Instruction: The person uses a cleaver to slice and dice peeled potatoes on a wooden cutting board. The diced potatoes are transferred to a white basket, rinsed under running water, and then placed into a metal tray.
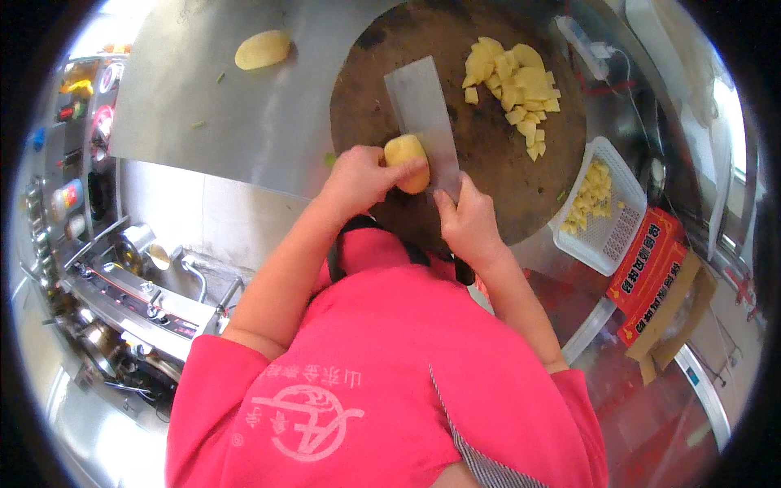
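My left hand [364, 174] grips a peeled potato [405, 148] over the near part of a round wooden chopping block [366, 97]. In my right hand [470, 213] is a Chinese cleaver [424, 97], its broad blade pointing away from me. The blade lies right beside the potato; whether they touch I cannot tell. A heap of cut potato pieces [515, 79] sits on the far right of the block. Another peeled potato [262, 50] rests on the steel table [201, 85], left of the block.
A white plastic basket [616, 244] with potato cubes [590, 192] stands right of the block. Beside it is a red and brown cardboard box [662, 299] bearing writing. A power strip [581, 47] lies behind the block. Stove equipment [146, 299] is at left.
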The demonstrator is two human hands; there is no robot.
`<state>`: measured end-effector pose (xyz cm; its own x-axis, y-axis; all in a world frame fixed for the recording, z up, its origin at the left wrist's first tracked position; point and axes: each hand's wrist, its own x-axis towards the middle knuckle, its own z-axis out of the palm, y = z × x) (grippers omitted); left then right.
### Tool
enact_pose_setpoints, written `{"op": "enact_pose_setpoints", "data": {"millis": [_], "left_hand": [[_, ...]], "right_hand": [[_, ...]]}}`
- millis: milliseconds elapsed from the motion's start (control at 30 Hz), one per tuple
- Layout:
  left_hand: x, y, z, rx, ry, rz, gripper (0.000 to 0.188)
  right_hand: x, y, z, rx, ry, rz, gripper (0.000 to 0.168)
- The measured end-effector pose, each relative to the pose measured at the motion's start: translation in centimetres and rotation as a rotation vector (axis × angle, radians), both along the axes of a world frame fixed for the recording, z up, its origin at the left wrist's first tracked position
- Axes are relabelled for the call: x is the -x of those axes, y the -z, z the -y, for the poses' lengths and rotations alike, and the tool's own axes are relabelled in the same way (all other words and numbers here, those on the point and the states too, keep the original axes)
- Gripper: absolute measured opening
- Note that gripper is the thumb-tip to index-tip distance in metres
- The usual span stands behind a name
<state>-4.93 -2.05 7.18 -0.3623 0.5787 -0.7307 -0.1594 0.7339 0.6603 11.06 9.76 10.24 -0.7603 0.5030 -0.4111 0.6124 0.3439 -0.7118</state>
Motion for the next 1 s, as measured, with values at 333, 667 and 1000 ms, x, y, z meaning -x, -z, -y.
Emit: {"op": "enact_pose_setpoints", "data": {"millis": [333,667,1000], "left_hand": [[-0.7,1.4,0.5,0.028,0.008,-0.117,0.069],[-0.3,1.4,0.9,0.014,0.039,-0.138,0.073],[-1.1,1.5,1.8,-0.028,0.042,-0.191,0.063]], "right_hand": [[-4.1,-5.5,1.8,0.06,0.125,0.094,0.024],[-2.2,-3.7,1.8,-0.04,0.005,0.058,0.028],[-0.6,0.7,2.7,-0.035,0.01,0.062,0.03]]}}
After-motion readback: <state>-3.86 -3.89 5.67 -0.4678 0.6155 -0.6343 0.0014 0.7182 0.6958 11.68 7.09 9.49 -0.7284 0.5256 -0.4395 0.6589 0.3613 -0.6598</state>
